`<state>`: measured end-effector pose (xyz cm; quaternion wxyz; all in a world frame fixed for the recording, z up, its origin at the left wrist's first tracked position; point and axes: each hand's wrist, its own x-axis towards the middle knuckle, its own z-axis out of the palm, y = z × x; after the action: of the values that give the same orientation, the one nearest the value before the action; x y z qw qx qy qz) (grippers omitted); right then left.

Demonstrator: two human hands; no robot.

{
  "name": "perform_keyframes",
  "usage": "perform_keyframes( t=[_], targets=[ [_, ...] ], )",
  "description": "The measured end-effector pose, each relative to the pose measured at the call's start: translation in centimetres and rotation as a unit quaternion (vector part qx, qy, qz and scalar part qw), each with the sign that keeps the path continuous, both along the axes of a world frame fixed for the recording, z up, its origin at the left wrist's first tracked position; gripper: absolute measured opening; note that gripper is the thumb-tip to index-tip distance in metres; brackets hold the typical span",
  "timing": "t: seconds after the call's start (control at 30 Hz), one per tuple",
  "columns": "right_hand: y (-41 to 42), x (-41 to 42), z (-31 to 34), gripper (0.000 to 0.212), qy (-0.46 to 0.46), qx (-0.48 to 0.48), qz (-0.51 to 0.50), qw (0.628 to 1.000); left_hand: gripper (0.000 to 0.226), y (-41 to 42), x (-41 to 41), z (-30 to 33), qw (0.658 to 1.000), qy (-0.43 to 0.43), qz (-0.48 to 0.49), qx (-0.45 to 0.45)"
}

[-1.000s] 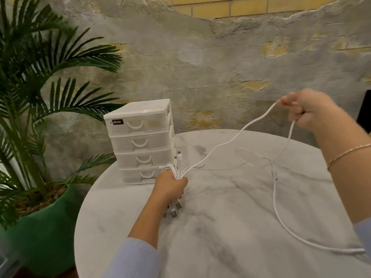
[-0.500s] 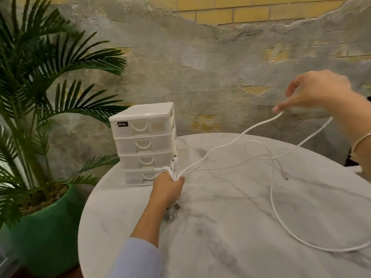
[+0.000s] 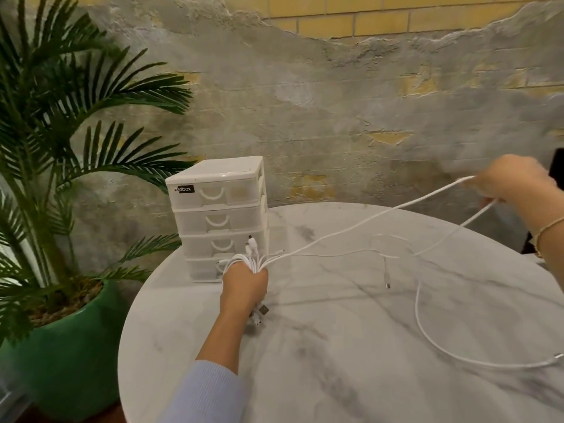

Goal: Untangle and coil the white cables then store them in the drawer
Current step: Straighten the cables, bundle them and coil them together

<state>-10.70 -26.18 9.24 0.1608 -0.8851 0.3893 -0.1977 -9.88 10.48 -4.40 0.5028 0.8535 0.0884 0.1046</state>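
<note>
My left hand [image 3: 244,283] grips a bunch of white cables [image 3: 254,259] in its fist, just in front of the white drawer unit [image 3: 219,215]. Plug ends stick out above and below the fist. One thick white cable [image 3: 375,213] runs taut from the bunch up to my right hand [image 3: 509,181], which holds it raised at the right. From that hand the cable drops back down and curves along the marble table [image 3: 335,346] to a plug at the right edge. A thinner cable [image 3: 351,254] lies loose on the table. All four drawers look closed.
A palm in a green pot [image 3: 61,355] stands left of the round table. The drawer unit sits at the table's back left edge, near a rough plaster wall. A dark object [image 3: 557,172] shows at the far right edge.
My right hand came down and to the right from its higher position, still holding the thick cable, which is pulled straighter. My left hand kept its grip in place.
</note>
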Motion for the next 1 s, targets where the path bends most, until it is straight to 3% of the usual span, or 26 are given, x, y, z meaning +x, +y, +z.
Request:
perform_keyframes(
  t=[0.1,0.2,0.3,0.37,0.43,0.5,0.57,0.67,0.73,0.83,1.0],
  targets=[
    [0.5,0.2,-0.8,0.079,-0.048,0.069,-0.034,0.996,0.011,0.1,0.0,-0.1,1.0,-0.008,0.008,-0.003],
    [0.9,-0.4,-0.6,0.093,-0.05,0.199,-0.023,0.979,0.015,0.3,0.1,-0.2,0.999,-0.016,0.025,-0.014],
    [-0.1,-0.3,-0.4,0.042,-0.142,0.337,0.046,0.929,0.014,0.1,0.1,-0.2,1.0,-0.012,0.019,-0.012],
    [0.4,-0.4,0.2,0.044,-0.231,0.377,0.079,0.894,0.014,-0.1,0.1,-0.2,1.0,-0.009,0.016,-0.01],
    [1.1,-0.7,0.6,0.06,-0.225,0.209,0.119,0.944,0.012,0.1,0.2,-0.2,1.0,-0.008,0.022,-0.01],
    [1.8,-1.1,0.9,0.069,-0.178,0.043,0.173,0.968,0.012,0.4,0.2,-0.3,0.999,-0.005,0.032,-0.013],
    [1.4,-1.2,1.0,0.082,-0.102,-0.05,0.19,0.975,0.013,0.6,0.3,-0.4,0.999,-0.001,0.041,-0.016],
    [-0.3,-0.8,0.4,0.12,0.006,-0.155,0.181,0.971,0.014,0.6,0.3,-0.4,0.999,-0.003,0.044,-0.025],
    [-1.7,-1.1,-0.3,0.128,0.062,-0.218,0.17,0.959,0.013,0.8,0.3,-0.4,0.998,-0.003,0.048,-0.029],
    [-3.6,-1.3,-1.2,0.12,0.123,-0.268,0.161,0.942,0.011,1.0,0.3,-0.2,0.998,-0.009,0.06,-0.034],
    [-2.6,-1.0,-1.6,0.085,0.085,-0.135,0.229,0.96,0.015,0.4,0.1,0.0,0.999,0.0,0.04,-0.027]
  ],
)
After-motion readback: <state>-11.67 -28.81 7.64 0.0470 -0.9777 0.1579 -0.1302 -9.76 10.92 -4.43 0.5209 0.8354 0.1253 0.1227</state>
